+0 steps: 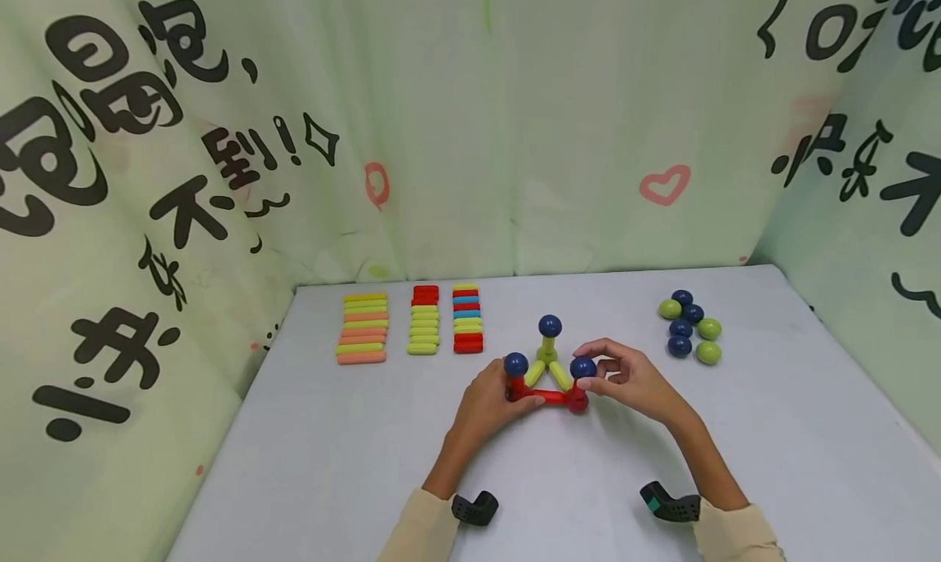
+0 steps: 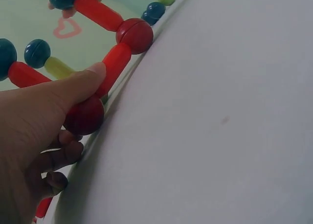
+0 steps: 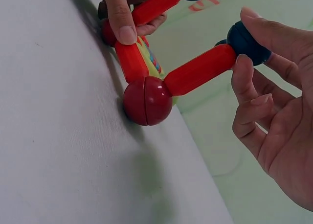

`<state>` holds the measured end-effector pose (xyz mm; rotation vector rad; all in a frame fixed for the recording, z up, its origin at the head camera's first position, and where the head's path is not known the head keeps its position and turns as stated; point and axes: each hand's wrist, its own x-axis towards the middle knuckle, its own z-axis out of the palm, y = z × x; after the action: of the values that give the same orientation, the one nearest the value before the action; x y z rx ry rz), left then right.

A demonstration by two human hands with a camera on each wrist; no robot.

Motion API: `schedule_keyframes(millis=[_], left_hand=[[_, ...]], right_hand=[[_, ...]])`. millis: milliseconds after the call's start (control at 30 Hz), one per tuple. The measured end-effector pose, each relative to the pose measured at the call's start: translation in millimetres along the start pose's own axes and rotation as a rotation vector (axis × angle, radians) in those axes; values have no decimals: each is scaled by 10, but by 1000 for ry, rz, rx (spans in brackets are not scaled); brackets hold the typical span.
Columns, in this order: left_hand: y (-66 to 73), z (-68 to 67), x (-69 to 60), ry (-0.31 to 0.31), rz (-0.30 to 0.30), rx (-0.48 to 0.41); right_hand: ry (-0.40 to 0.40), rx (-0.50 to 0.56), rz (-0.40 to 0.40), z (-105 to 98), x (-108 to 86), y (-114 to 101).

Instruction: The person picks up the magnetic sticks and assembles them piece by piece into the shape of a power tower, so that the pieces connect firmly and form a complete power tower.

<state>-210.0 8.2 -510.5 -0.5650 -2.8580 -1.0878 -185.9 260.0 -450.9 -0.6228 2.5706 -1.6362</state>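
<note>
A frame of rods and balls stands on the table in front of me. Its front edge is a red rod [image 1: 549,397] between two red balls [image 3: 147,101]; yellow-green rods [image 1: 536,373] run back to a yellow-green ball [image 1: 546,354]. Three uprights carry dark blue balls [image 1: 550,326]. My left hand [image 1: 487,400] grips the front left corner, its thumb on the red rod by the red ball [image 2: 85,117]. My right hand [image 1: 628,380] pinches the dark blue ball [image 3: 247,43] atop the front right upright, a red rod [image 3: 200,70].
At the back left, loose rods lie in three columns: yellow-green and orange [image 1: 363,327], red and yellow-green [image 1: 423,320], and mixed with blue [image 1: 467,318]. Loose dark blue and yellow-green balls [image 1: 680,327] cluster at the back right. A printed curtain [image 1: 456,137] hangs behind the table [image 1: 294,464].
</note>
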Motion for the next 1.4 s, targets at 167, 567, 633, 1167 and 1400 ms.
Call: schedule_keyframes(millis=[167,567,633,1167,1400], left_hand=[[-41,-66,7,-80,20,-35],[-435,-535,63,201,-161,125],[-514,-599,51,321,-215,223],[-865,-840,-33,384,-266,344],[-1133,-1074,-153,468,-316,374]], right_hand=[[-59,-74,100,-19,-17,43],[-195,-382,178,169,5,149],[-188,-385,169,208,7,150],[-142,-417,164,252,8,221],[-141,-431,159,258,18,213]])
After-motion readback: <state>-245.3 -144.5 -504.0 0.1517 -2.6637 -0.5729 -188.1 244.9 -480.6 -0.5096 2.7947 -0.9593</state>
